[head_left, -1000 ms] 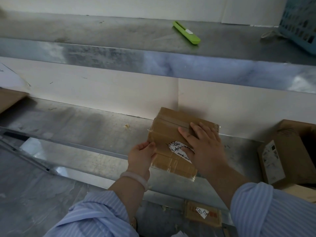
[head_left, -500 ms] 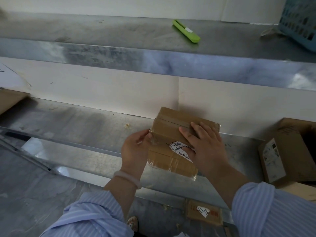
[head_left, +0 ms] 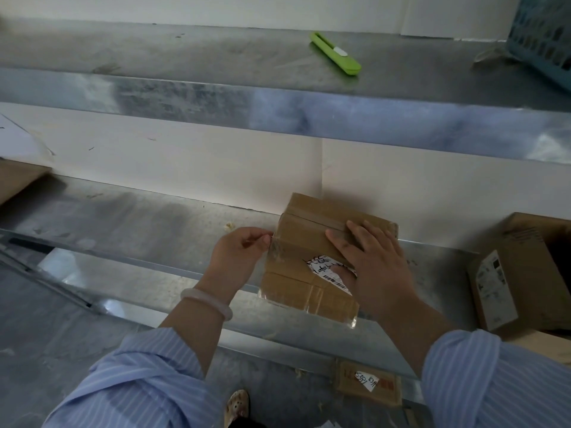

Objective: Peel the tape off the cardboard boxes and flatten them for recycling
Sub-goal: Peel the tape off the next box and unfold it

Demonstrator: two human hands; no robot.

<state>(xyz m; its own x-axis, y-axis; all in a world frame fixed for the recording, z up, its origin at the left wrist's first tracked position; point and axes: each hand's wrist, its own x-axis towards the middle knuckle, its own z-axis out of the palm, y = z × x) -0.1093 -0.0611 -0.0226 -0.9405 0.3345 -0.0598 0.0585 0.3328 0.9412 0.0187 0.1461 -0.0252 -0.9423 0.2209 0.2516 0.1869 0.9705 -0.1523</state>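
on the lower shelf, a taped cardboard box lay under the released, flat right grip; left grip pinched tape at its edge. peeling step; next likely a steady pull.

Brown box; green cutter; blue-striped sleeves; white bracelet.

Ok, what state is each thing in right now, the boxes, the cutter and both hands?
Box: closed, tape on, jutting over the shelf edge.
Left hand: pinches the tape at the box's left edge.
Right hand: flat, pressing the box top.
Cutter: lying unused on the upper shelf.
Right box: looks open, not flattened.
Floor cardboard: flat.
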